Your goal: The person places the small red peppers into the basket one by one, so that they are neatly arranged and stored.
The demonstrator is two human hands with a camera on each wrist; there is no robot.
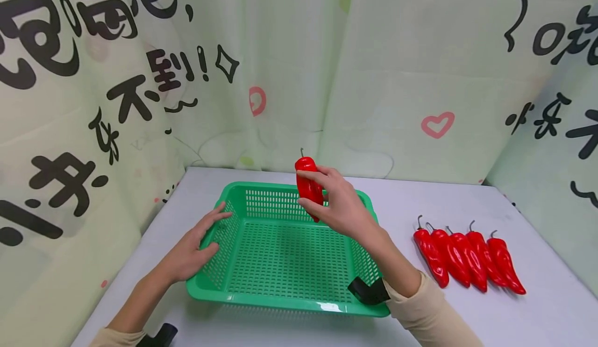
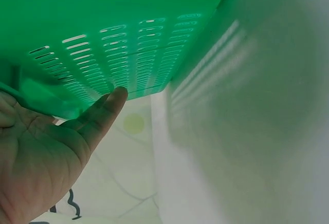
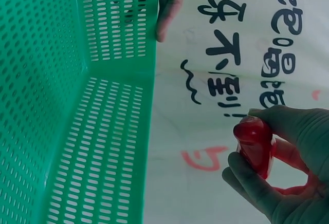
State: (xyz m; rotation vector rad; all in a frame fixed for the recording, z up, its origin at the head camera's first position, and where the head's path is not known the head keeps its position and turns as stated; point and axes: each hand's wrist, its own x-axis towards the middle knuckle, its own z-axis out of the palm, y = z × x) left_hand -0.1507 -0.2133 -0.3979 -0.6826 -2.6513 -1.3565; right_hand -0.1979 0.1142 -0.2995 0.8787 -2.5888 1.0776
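Note:
A glossy red chili pepper (image 1: 308, 183) with a curved stem hangs above the far rim of a green plastic basket (image 1: 287, 305). My right hand (image 1: 338, 202) pinches it between thumb and fingers, stem end up. In the right wrist view the same pepper (image 3: 254, 144) shows its rounded end in the grip of the right hand (image 3: 293, 167). My left hand (image 1: 191, 248) lies at the basket's left rim with its fingers fairly straight. From the left wrist, the left hand (image 2: 46, 152) is seen beside the slotted basket wall (image 2: 118, 49). The basket's floor is bare.
Several more red peppers (image 1: 469, 259) lie side by side on the white table (image 1: 397, 191), right of the basket, stems pointing away. A pale curtain (image 1: 383, 77) with black writing and pink hearts hangs behind and along both sides.

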